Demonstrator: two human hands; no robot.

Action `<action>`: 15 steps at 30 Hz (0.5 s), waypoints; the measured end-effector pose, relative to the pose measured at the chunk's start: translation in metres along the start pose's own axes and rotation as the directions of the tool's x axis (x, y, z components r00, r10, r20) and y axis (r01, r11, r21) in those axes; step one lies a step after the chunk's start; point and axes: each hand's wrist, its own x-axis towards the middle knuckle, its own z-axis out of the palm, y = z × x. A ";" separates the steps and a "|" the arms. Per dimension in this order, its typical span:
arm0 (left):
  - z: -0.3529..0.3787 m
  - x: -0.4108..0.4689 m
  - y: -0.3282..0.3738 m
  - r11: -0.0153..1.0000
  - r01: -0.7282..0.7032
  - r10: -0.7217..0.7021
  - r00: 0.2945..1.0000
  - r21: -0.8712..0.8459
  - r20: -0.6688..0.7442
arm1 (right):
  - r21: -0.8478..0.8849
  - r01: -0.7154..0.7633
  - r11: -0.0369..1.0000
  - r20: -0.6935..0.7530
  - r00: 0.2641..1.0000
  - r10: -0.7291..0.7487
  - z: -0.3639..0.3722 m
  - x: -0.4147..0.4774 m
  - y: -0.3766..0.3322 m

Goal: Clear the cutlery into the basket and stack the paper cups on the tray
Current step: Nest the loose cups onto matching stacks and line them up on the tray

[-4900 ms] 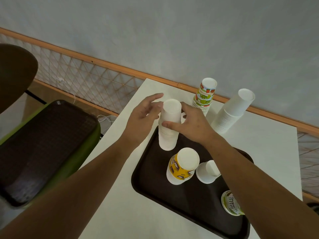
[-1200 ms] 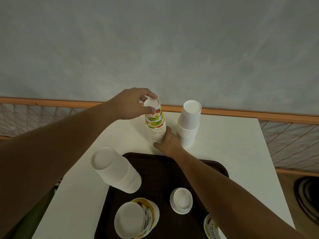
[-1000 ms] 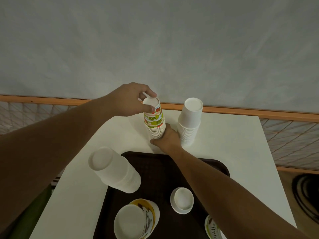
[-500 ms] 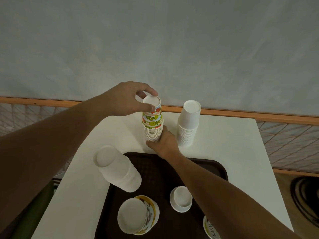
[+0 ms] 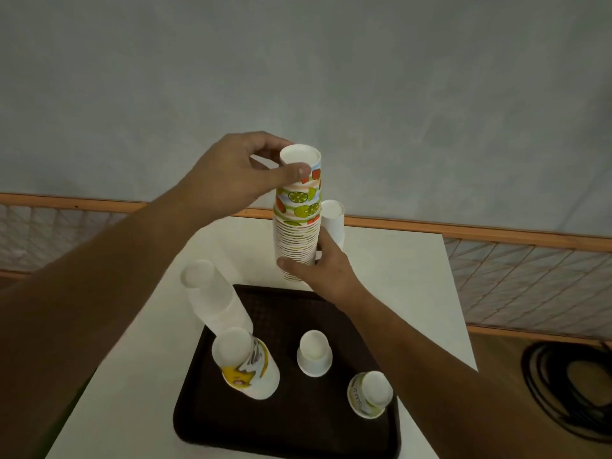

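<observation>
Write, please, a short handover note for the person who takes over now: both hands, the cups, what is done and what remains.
Left hand pinches the top of the fruit-print cup stack; right hand grips its lower part, just beyond the tray.
Done, on the tray: tall white stack, yellow-print cup, small white cup, green-print cup.
To do: the held stack and the plain white stack on the table go onto the tray. No cutlery or basket in view.

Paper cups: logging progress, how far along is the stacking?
Done: four cups or stacks stand on the tray. In hand: left hand and right hand grip the fruit-print stack, not yet on it. Left: the white stack on the table behind. No cutlery, basket seen.
</observation>
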 end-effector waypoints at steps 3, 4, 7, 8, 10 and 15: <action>0.020 -0.029 0.024 0.998 -0.022 0.023 1.000 -0.056 0.005 | 0.008 0.000 1.000 -0.006 1.000 0.000 -0.027 -0.030 -0.013; 0.028 -0.039 0.030 0.997 -0.026 0.028 0.999 -0.073 0.020 | 0.003 0.000 1.000 -0.014 1.000 0.000 -0.037 -0.041 -0.018; 0.057 -0.068 0.041 0.989 -0.015 0.021 0.999 -0.148 0.041 | -0.025 -0.003 1.000 -0.032 0.999 0.003 -0.065 -0.072 -0.028; 0.068 -0.078 0.044 0.984 -0.009 0.016 0.999 -0.178 0.042 | -0.031 -0.005 0.999 -0.038 0.999 0.003 -0.072 -0.083 -0.031; 0.092 -0.098 0.047 0.975 0.024 -0.013 0.999 -0.221 0.050 | -0.034 -0.009 0.999 -0.042 0.999 0.008 -0.084 -0.104 -0.034; 0.151 -0.145 0.037 0.901 0.179 -0.165 0.984 -0.396 0.069 | -0.025 -0.015 1.000 -0.023 1.000 0.014 -0.097 -0.147 -0.031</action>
